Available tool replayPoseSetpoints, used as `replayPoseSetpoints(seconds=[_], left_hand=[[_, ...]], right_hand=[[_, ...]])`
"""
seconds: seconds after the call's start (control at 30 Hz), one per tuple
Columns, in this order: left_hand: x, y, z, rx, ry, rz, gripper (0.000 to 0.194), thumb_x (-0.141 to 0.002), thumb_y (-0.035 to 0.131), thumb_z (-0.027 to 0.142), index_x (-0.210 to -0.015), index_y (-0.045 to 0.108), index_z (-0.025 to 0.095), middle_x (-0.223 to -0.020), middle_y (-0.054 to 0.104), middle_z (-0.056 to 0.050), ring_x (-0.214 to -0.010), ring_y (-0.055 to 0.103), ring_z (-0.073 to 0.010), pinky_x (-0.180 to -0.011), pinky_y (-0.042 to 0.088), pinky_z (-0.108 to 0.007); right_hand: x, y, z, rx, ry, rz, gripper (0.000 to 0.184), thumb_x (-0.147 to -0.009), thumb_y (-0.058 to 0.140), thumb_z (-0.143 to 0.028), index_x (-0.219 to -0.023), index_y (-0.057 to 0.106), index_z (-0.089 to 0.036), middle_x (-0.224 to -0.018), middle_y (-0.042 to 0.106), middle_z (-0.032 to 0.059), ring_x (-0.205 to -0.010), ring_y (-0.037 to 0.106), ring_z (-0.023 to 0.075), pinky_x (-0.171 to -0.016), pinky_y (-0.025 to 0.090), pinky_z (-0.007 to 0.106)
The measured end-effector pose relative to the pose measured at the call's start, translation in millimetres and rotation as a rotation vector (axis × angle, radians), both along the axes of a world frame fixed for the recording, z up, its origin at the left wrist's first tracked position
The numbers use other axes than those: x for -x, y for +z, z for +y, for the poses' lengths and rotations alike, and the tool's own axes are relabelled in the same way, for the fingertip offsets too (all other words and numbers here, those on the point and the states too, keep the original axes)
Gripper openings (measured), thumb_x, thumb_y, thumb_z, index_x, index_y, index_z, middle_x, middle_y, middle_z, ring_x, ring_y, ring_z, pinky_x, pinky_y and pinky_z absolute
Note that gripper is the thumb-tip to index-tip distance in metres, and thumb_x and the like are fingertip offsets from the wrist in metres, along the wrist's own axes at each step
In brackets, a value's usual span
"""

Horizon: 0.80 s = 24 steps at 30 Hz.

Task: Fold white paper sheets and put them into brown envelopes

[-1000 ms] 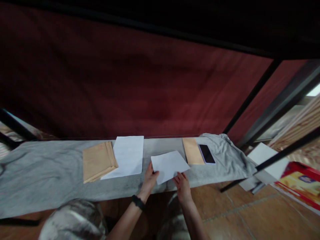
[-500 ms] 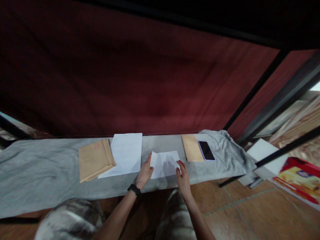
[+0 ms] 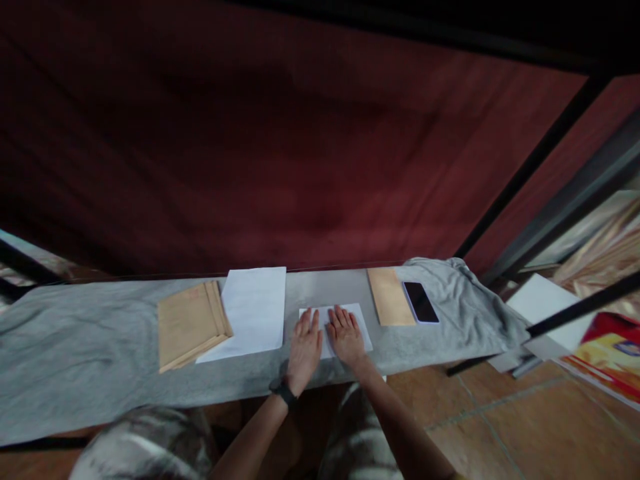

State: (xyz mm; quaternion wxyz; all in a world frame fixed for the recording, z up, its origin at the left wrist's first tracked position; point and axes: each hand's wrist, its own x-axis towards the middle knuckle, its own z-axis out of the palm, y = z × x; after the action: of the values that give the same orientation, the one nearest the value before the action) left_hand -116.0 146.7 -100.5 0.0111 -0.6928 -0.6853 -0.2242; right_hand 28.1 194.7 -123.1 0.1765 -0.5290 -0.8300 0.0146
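A small white sheet of paper [image 3: 361,325], apparently folded, lies flat on the grey cloth in front of me. My left hand [image 3: 305,343] rests palm down on its left part, fingers stretched out. Beside it, my right hand [image 3: 346,335] presses flat on the middle of the sheet with its fingers extended. The two hands cover much of the paper. To the left are larger white sheets [image 3: 257,310], partly under a stack of brown envelopes [image 3: 187,320]. A single brown envelope [image 3: 391,298] lies to the right.
A phone [image 3: 421,303] with a dark screen sits beside the single envelope. Grey cloth [image 3: 90,347] covers the long bench. Dark red fabric [image 3: 300,167] hangs behind it, and a black metal bar [image 3: 535,167] slants at the right. A red and yellow box [image 3: 610,353] stands on the floor.
Both hands have moved from the sheet's side edges onto its top and now lie flat. The lifted left edge of the paper is down. The view has shifted slightly.
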Motion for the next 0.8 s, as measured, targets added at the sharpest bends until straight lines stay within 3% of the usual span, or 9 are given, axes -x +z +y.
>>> replayPoseSetpoints(seconds=[0.13, 0.27, 0.6, 0.8], left_hand=[[-24.1, -13.4, 9.8, 0.093, -0.046, 0.047, 0.056, -0.101, 0.033, 0.041, -0.147, 0.042, 0.010, -0.155, 0.041, -0.016, -0.145, 0.034, -0.0280, -0.118, 0.031, -0.048], [-25.1, -20.9, 12.8, 0.108, -0.016, 0.072, 0.062, -0.100, 0.030, 0.047, -0.148, 0.040, 0.009, -0.157, 0.037, -0.016, -0.148, 0.028, -0.0275, -0.120, 0.024, -0.049], [-16.7, -22.9, 9.0, 0.072, 0.045, 0.013, 0.064, -0.098, 0.038, 0.042, -0.153, 0.031, 0.012, -0.157, 0.035, -0.015, -0.149, 0.027, -0.0275, -0.121, 0.023, -0.049], [-29.2, -23.5, 15.1, 0.051, 0.052, 0.023, 0.061, -0.099, 0.033, 0.037, -0.150, 0.035, 0.005, -0.158, 0.033, -0.018, -0.149, 0.024, -0.0293, -0.121, 0.023, -0.050]], right_hand=[[-3.5, -4.2, 1.5, 0.010, 0.026, -0.052, 0.049, -0.102, 0.034, -0.029, -0.151, 0.039, -0.020, -0.156, 0.037, 0.0094, -0.145, 0.035, 0.0240, -0.118, 0.024, 0.043], [-6.4, -9.5, 5.1, -0.014, -0.009, -0.027, 0.050, -0.102, 0.035, -0.029, -0.151, 0.038, -0.019, -0.156, 0.037, 0.0121, -0.144, 0.036, 0.0246, -0.118, 0.025, 0.045], [-34.7, -18.5, 6.4, -0.117, -0.164, 0.151, 0.055, -0.103, 0.033, -0.038, -0.149, 0.040, -0.010, -0.153, 0.042, 0.0193, -0.142, 0.038, 0.0283, -0.115, 0.030, 0.049], [-40.9, -23.5, 2.9, -0.138, -0.179, 0.143, 0.057, -0.103, 0.035, -0.039, -0.149, 0.038, -0.006, -0.153, 0.040, 0.0216, -0.142, 0.039, 0.0290, -0.115, 0.030, 0.050]])
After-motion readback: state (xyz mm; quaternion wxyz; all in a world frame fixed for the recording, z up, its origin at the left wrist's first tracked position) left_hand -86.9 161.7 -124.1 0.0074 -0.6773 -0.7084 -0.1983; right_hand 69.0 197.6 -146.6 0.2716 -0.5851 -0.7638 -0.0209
